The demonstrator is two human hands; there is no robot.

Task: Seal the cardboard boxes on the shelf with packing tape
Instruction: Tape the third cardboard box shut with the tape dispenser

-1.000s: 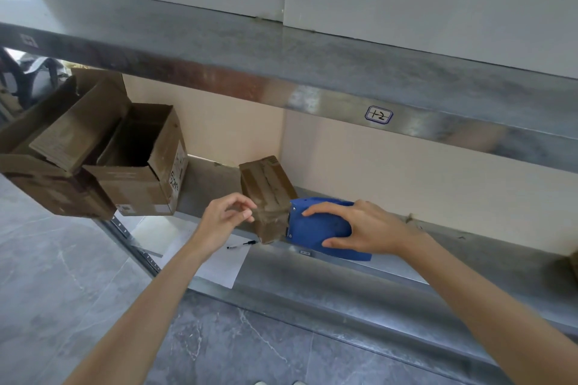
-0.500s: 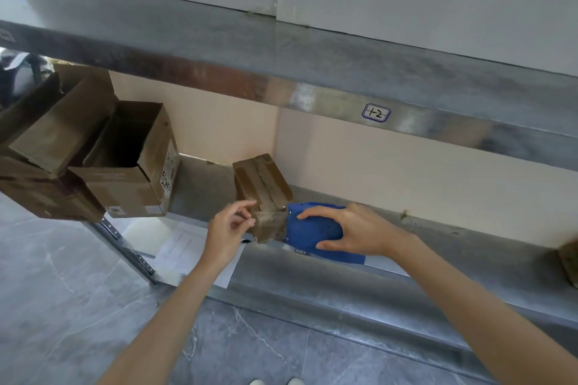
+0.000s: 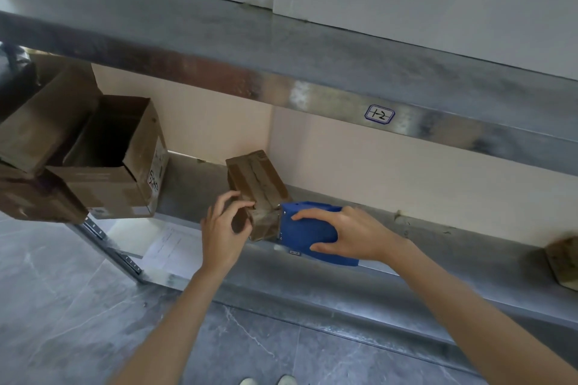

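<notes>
Head view is taking in, at far left, two open brown cardboard boxes (image 3: 103, 172) sitting tilted by the end of the lower grey metal shelf (image 3: 438, 262), their flaps standing up. Just right of them a white paper sheet (image 3: 170, 244) is lying flat on the shelf. The left hand (image 3: 223, 228) is reaching in over the paper. Its fingers (image 3: 233, 201) are curling round the near left corner of the small brown taped cardboard box (image 3: 256, 181), thumb and forefinger pinching that edge. This box is standing on the shelf near its front lip, with glossy tape strips running along its top. The blue plastic tape dispenser (image 3: 308, 228) is touching the box's near right face. The right hand (image 3: 353, 234) is gripping the dispenser's body, fingers wrapping over the top and thumb pressing its near side. Above, the upper steel shelf (image 3: 281, 50) is carrying a label (image 3: 379, 113) reading "1-2". At far right another brown box (image 3: 563, 259) is sitting partly out of frame.
</notes>
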